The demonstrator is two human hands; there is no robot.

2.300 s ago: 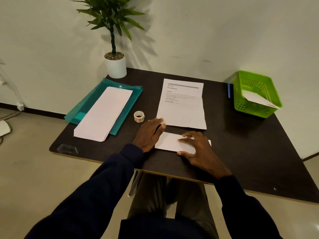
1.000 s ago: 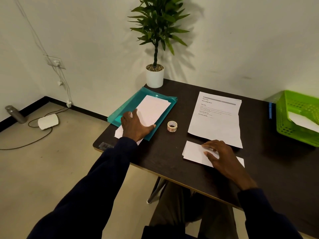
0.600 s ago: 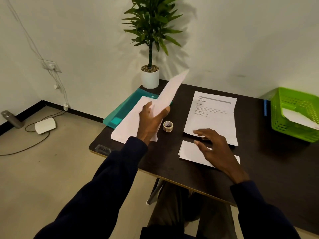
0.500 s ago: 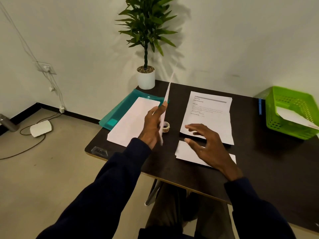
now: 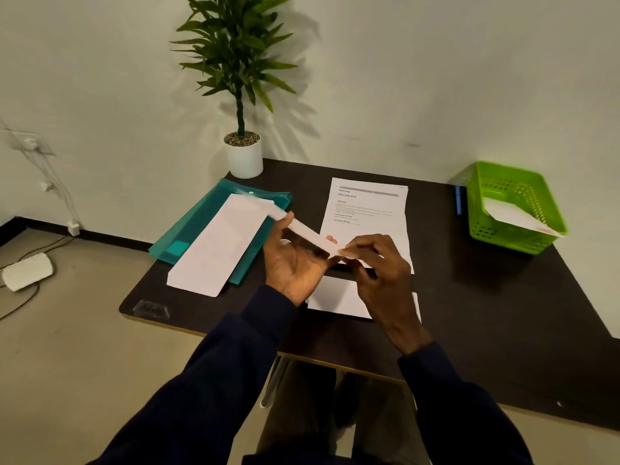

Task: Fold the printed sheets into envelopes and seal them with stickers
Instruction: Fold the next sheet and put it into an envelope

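Both hands hold one white envelope (image 5: 307,233) above the dark table (image 5: 503,317), seen nearly edge-on. My left hand (image 5: 292,263) grips it from below with the thumb on its far end. My right hand (image 5: 379,263) pinches its near end. Under the hands lies a folded printed sheet (image 5: 339,298). An unfolded printed sheet (image 5: 369,213) lies behind it. A stack of white envelopes (image 5: 221,246) rests on a teal folder (image 5: 188,236) at the left. The sticker roll is hidden behind my left hand.
A green basket (image 5: 516,209) with a white envelope in it stands at the back right, a blue pen (image 5: 458,199) beside it. A potted plant (image 5: 243,156) stands at the table's back edge. Cables and a white device (image 5: 27,270) lie on the floor at left.
My left hand took an envelope from the stack on the folder and carried it to the middle. My right hand left the folded sheet and rose to pinch the envelope's near end.
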